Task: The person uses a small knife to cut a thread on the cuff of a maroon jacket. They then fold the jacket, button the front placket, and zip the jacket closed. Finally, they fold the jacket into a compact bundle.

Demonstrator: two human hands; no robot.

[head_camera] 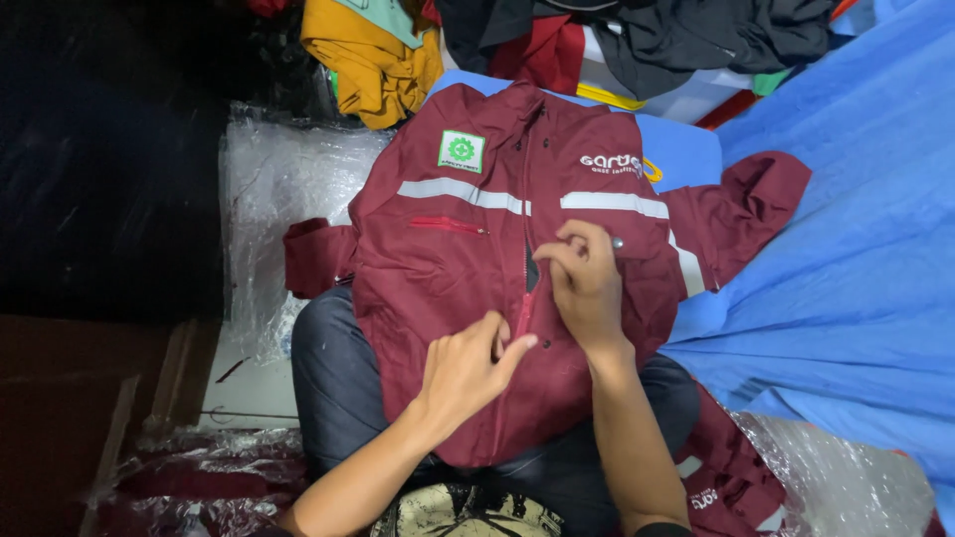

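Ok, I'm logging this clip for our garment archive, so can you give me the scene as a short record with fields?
garment: maroon jacket with grey reflective stripes, spread front-up over the person's lap
left hand: left hand pinches the front near the red zipper
right hand: right hand presses on the jacket beside the zipper
right side: blue fabric
left side: clear plastic bags
behind: pile of clothes, yellow and dark

Maroon work jacket (pixel 448 268) lay across person's lap, left hand (pixel 468 368) pinched its front zipper (pixel 524 313), right hand (pixel 587 288) pressed fabric beside it, blue sheet (pixel 846 278) lay alongside.
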